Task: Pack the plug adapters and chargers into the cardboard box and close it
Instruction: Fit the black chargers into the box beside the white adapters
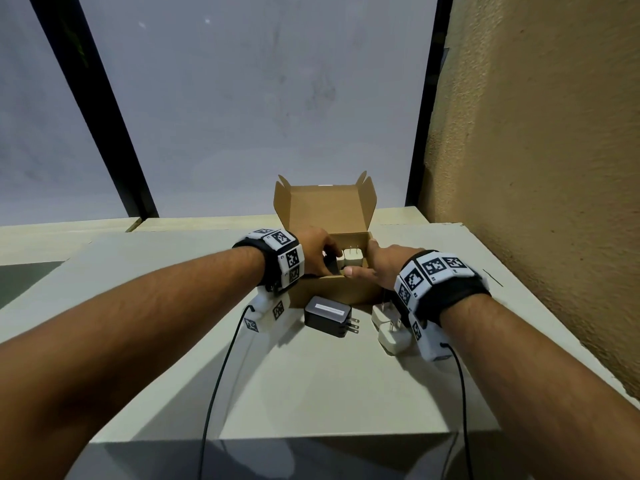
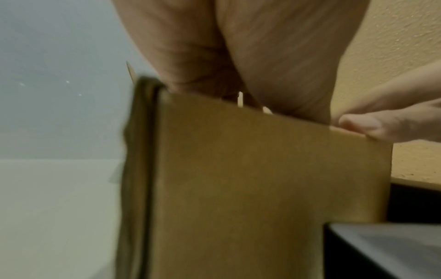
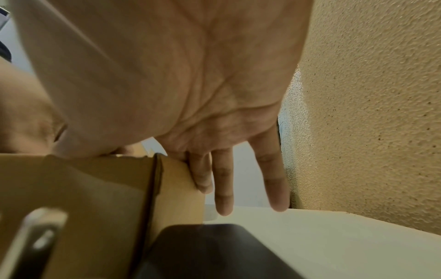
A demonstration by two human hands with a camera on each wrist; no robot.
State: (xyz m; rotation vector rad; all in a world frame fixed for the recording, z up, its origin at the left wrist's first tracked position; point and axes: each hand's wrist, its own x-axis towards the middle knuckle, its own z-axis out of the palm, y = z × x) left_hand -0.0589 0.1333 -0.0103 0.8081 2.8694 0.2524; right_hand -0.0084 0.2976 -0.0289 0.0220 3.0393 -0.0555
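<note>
hands first: left hand (image 1: 317,252) reaches down into the open cardboard box (image 1: 332,289) from its 9 o'clock side, fingers curled round a dark charger (image 1: 331,265) inside; how firmly it grips cannot be told, as the hand hides most of it. right hand (image 1: 379,266) sits at the box's 3 o'clock wall, its thumb (image 1: 356,271) lying along the near rim and its fingers (image 3: 224,185) hanging straight down the outer side, pressing flat rather than curling round anything. inside the box, just beside the dark charger, a white adapter (image 1: 353,258) stands with its two prongs pointing up. lid (image 1: 327,206) of the box stands upright at 12 o'clock with its side flaps raised. box rests on a pale table (image 1: 311,375). at 6 o'clock of the box, on the table, a black charger (image 1: 329,315) lies on its side with prongs toward 3 o'clock. two white adapters (image 1: 389,327) lie at about 4 o'clock of the box, partly under the right wrist. both wrists wear bands with black and white markers (image 1: 433,268). textured tan wall (image 1: 536,168) rises at 3 o'clock of the table.
</note>
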